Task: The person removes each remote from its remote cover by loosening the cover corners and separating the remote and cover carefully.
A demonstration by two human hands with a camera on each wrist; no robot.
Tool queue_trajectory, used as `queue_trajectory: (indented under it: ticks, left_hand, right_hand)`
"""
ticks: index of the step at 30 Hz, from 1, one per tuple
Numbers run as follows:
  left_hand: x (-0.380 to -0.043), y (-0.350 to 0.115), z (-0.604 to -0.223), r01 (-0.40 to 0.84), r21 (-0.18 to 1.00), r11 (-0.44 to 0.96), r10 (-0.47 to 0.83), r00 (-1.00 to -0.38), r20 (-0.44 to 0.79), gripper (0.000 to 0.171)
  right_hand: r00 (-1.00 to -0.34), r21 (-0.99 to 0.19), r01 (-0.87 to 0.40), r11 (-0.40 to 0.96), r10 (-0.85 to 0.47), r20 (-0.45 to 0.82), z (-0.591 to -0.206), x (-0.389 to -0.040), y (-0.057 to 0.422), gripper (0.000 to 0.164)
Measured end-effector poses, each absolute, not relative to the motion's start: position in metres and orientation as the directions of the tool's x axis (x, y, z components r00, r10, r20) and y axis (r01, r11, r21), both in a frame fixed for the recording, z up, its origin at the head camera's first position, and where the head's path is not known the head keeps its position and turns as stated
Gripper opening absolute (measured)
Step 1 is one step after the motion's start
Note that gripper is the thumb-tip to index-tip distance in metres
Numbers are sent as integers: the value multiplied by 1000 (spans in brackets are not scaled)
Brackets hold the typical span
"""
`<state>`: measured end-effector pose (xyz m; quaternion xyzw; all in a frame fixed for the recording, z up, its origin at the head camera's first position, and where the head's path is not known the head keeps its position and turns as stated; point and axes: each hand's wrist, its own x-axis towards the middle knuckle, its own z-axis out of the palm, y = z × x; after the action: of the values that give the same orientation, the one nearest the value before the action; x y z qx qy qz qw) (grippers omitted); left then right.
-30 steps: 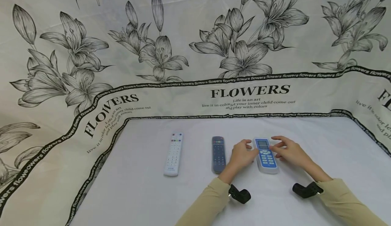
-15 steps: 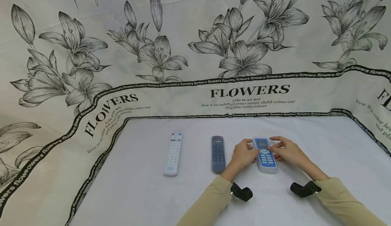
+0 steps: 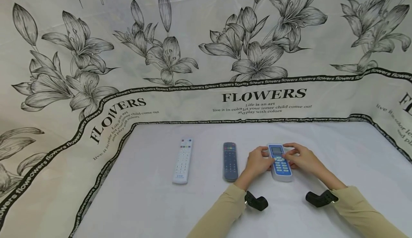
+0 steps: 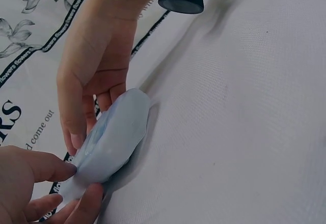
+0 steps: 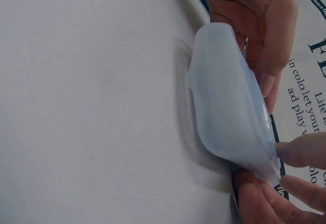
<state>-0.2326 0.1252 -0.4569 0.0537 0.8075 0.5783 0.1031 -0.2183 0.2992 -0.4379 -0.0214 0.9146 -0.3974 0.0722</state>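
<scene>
An air conditioner remote (image 3: 280, 163) with a blue keypad and small screen, in a pale translucent cover, lies face up between the two hands. My left hand (image 3: 258, 162) grips its left side, thumb at the keypad's edge. On the right side my right hand (image 3: 304, 158) holds it near the screen, thumb on the front. In the left wrist view, left fingertips (image 4: 86, 203) reach under the remote's edge. The right wrist view shows the remote's smooth end (image 5: 221, 91) close over the cloth, with right fingers (image 5: 252, 196) curled beneath its far side.
Left of the hands lies a dark grey remote (image 3: 230, 161), close to the left wrist. A white remote (image 3: 182, 161) lies farther left. White cloth (image 3: 145, 202) covers the table, and a flower-printed cloth (image 3: 180, 105) rises behind it.
My left hand has edged right against the remote, and my right hand has edged left, so the fingers sit closer round it. The other two remotes have stayed put.
</scene>
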Motion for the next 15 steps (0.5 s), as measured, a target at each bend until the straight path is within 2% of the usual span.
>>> queue_trajectory:
  ticks: [15]
  left_hand:
    - [-231,124,-458,7,932,362,208,-975,-73,43]
  right_hand:
    - [-984,-766,-9,642,-141,-106,-444,-217,301,54]
